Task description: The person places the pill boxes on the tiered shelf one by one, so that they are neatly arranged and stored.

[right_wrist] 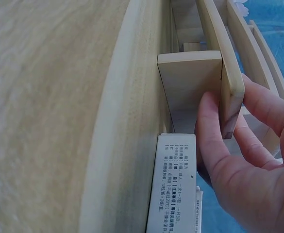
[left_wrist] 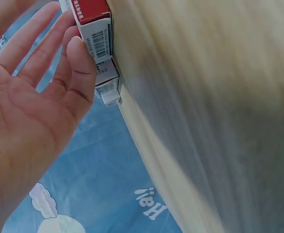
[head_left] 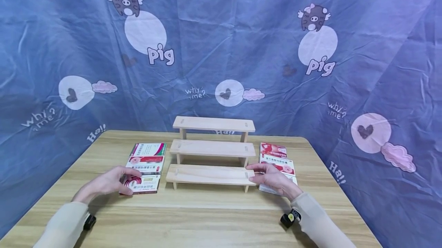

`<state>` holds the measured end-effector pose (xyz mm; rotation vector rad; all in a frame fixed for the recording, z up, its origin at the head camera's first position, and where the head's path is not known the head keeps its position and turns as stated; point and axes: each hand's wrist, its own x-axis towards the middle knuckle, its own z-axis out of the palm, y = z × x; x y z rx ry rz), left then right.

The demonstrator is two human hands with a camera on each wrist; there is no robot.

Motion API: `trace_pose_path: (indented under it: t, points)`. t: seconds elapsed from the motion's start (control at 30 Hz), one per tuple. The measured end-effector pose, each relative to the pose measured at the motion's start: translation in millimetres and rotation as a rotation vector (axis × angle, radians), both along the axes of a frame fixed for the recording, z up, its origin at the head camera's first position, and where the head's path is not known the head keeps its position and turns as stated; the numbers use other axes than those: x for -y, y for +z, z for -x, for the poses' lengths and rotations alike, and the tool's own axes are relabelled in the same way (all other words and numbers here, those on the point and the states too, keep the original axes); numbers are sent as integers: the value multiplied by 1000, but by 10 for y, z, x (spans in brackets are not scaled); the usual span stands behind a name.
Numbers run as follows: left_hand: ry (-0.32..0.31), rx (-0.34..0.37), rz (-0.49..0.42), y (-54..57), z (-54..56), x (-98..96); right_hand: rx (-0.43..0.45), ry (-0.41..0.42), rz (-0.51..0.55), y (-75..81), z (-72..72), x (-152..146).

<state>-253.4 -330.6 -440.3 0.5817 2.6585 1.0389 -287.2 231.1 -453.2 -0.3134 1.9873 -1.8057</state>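
A pale wooden step stand [head_left: 210, 175] with three tiers stands mid-table. My right hand [head_left: 274, 181] grips the right end of its lowest board [right_wrist: 231, 92], thumb beneath and fingers on top. In the head view, my left hand [head_left: 108, 182] is at the left end of the front medicine box [head_left: 146, 184] of the left row, which lies flat. Its fingers [left_wrist: 81, 63] bend loosely at the box's upper left edge in the left wrist view, and part of the thumb is out of frame there.
Behind the front box lie a red and white box [head_left: 146, 162] and a green and white box [head_left: 150, 149]. Right of the stand is another row with a red box [head_left: 272, 150], a white and red box [head_left: 276, 161] and a partly hidden white box [right_wrist: 173, 184]. A blue patterned curtain [head_left: 221, 48] hangs behind the table [head_left: 179, 221].
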Motion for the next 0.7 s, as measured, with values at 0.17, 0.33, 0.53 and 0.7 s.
trace_pose_path:
  t: [0.17, 0.33, 0.53, 0.7]
  points:
    - [-24, 37, -34, -13, 5, 10, 8, 9, 14, 12, -7, 1]
    - [-38, 54, -23, -23, 13, 9, 7, 7, 9, 18, -17, -1]
    - [-68, 36, -9, -15, -5, 5, 10, 4, 7, 0, -9, -3]
    - [-47, 13, 35, 9, -22, -19, 5, 1, 11, 0, -19, 1]
